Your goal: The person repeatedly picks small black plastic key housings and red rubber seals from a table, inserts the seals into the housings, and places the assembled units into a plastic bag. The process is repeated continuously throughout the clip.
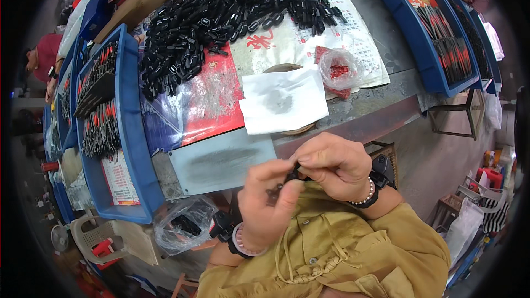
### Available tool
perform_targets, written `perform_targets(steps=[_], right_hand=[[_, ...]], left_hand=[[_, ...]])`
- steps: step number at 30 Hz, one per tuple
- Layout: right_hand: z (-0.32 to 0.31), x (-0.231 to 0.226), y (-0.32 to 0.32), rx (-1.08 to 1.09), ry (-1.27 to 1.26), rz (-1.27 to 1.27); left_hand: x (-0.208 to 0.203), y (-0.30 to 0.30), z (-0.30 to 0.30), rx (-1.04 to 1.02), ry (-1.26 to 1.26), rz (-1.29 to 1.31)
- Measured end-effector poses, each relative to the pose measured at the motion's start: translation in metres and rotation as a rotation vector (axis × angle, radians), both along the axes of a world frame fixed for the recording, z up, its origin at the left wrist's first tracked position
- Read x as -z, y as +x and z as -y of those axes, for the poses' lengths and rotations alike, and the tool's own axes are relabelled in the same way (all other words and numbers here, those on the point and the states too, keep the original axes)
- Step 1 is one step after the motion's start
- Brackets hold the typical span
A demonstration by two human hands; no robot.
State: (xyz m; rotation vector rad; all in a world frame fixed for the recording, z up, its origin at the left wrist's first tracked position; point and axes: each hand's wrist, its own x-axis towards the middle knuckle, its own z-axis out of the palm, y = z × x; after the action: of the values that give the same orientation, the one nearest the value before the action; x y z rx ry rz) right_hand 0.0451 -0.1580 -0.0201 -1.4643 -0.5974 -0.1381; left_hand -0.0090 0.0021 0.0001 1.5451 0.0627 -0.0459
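The heaped pieces (221, 14) look like hard black plastic with glossy rims, the trays (134, 99) smooth blue plastic, the plank (146, 4) matt wood. Matt, creased white paper (306, 91) lies by a shiny, scuffed red sheet (221, 80) on a dull, worn, metal-looking counter (389, 41). The bag (168, 232) is crinkled, shiny clear plastic; the shirt (359, 243), soft matt cloth.

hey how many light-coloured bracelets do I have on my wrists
2: a pinkish bracelet just behind the left hand, and a pale beaded bracelet just behind the right hand. Any under the sleeves would be hidden.
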Motion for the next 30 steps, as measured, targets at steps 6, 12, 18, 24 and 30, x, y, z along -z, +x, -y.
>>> perform_targets(steps=[6,12,18,24,30], right_hand=[[-0.001,-0.001,0.0,-0.004,-0.012,-0.025],[0.001,0.001,0.0,0.011,0.02,-0.034],[0.001,0.006,0.003,0.014,-0.058,0.107],[-0.003,0.008,0.006,-0.003,-0.021,0.099],[-0.003,0.002,0.004,0.061,-0.033,0.061]], left_hand=[[0.005,-0.002,0.001,0.047,0.016,0.022],[0.011,-0.003,0.001,0.017,0.007,0.076],[0.014,-0.003,0.002,-0.013,0.037,0.061],[0.013,0.001,0.008,-0.042,-0.101,0.057],[0.011,0.002,0.011,-0.085,-0.211,0.057]])
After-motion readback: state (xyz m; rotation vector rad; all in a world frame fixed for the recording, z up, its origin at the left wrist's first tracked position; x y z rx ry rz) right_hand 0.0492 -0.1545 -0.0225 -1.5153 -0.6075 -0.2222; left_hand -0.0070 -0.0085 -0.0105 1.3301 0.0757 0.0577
